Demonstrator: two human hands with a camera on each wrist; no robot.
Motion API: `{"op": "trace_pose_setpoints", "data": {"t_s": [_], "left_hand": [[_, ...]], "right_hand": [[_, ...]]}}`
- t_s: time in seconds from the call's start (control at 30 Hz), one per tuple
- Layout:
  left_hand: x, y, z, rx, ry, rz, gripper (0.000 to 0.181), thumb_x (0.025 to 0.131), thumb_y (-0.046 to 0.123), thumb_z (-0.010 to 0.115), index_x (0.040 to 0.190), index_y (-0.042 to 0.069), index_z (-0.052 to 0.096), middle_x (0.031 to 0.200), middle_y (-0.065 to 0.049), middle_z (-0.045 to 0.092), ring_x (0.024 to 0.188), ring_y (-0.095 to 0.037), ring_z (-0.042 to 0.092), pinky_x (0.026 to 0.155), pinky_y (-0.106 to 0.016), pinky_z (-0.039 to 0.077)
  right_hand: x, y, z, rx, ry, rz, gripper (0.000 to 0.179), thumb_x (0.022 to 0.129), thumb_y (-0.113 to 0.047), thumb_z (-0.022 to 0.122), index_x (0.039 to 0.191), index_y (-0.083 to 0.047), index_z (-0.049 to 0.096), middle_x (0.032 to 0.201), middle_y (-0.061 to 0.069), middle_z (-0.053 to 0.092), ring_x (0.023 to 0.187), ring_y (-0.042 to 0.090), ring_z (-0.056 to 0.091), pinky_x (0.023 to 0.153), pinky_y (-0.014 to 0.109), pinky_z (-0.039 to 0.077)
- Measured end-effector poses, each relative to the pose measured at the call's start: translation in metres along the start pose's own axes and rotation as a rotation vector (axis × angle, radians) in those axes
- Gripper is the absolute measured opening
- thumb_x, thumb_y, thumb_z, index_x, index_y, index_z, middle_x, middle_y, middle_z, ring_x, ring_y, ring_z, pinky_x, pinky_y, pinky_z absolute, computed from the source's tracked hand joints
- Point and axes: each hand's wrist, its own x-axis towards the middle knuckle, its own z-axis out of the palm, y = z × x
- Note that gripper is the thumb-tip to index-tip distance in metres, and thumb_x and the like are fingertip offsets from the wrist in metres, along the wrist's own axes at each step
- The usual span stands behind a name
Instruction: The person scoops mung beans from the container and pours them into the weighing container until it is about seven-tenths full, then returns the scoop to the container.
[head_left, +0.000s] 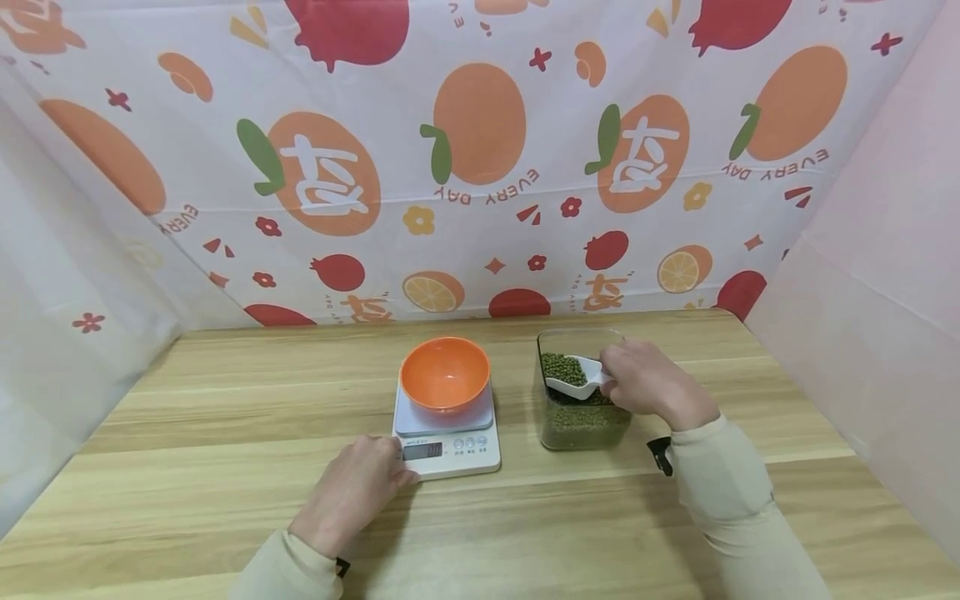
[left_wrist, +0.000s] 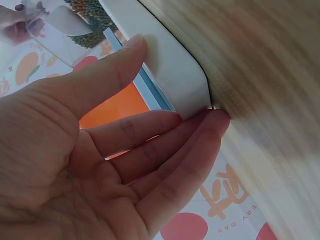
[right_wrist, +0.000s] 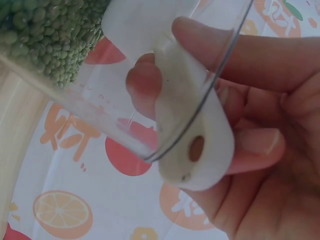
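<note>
Beyond the left hand (head_left: 358, 485), an orange bowl (head_left: 446, 375) sits on a white scale (head_left: 452, 463); left of the right hand (head_left: 654, 385), a clear container (head_left: 573, 339) of green beans (head_left: 585, 421) bars the bowl; that hand grips a loaded white scoop (head_left: 593, 371); the left pinches the scale's near corner.

The fruit-patterned cloth (head_left: 405, 108) repeats "EVERY DAY"; the scale display (head_left: 422, 452) is too blurred to read.
</note>
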Motion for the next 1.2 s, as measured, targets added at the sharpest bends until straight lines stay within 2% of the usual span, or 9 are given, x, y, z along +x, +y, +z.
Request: {"op": "trace_pose_setpoints", "data": {"t_s": [0.2, 0.5, 0.83, 1.2], "left_hand": [[0.0, 0.0, -0.001, -0.005, -0.005, -0.002, 0.026, 0.074, 0.014, 0.091, 0.074, 0.004, 0.067, 0.064, 0.0, 0.055, 0.056, -0.014, 0.044, 0.049, -0.03, 0.04], [0.001, 0.001, -0.001, -0.012, -0.014, -0.013, 0.024, 0.074, 0.013, 0.09, 0.078, 0.003, 0.069, 0.066, -0.001, 0.057, 0.057, -0.014, 0.044, 0.05, -0.031, 0.041], [0.001, 0.001, -0.002, -0.011, -0.02, -0.011, 0.023, 0.075, 0.013, 0.09, 0.077, 0.003, 0.069, 0.066, -0.001, 0.058, 0.058, -0.014, 0.045, 0.05, -0.031, 0.041], [0.001, 0.002, -0.004, -0.01, -0.036, -0.026, 0.023, 0.075, 0.012, 0.09, 0.08, 0.002, 0.071, 0.069, -0.003, 0.061, 0.058, -0.014, 0.045, 0.05, -0.031, 0.041]], "right_hand": [[-0.003, 0.001, 0.002, -0.008, 0.031, -0.002, 0.02, 0.085, 0.005, 0.069, 0.074, -0.007, 0.057, 0.069, 0.0, 0.047, 0.067, 0.019, 0.04, 0.063, 0.032, 0.038], [-0.006, 0.001, 0.004, -0.002, 0.086, -0.003, 0.031, 0.084, 0.005, 0.07, 0.068, -0.011, 0.05, 0.065, -0.002, 0.036, 0.065, 0.018, 0.036, 0.061, 0.032, 0.035], [-0.011, 0.001, 0.005, 0.015, 0.12, 0.016, 0.025, 0.085, 0.002, 0.072, 0.072, -0.009, 0.054, 0.066, -0.001, 0.046, 0.066, 0.02, 0.043, 0.061, 0.035, 0.039], [-0.016, 0.004, 0.005, 0.045, 0.163, 0.024, 0.026, 0.085, 0.002, 0.073, 0.073, -0.008, 0.053, 0.064, -0.002, 0.044, 0.061, 0.016, 0.04, 0.057, 0.032, 0.036]]}}
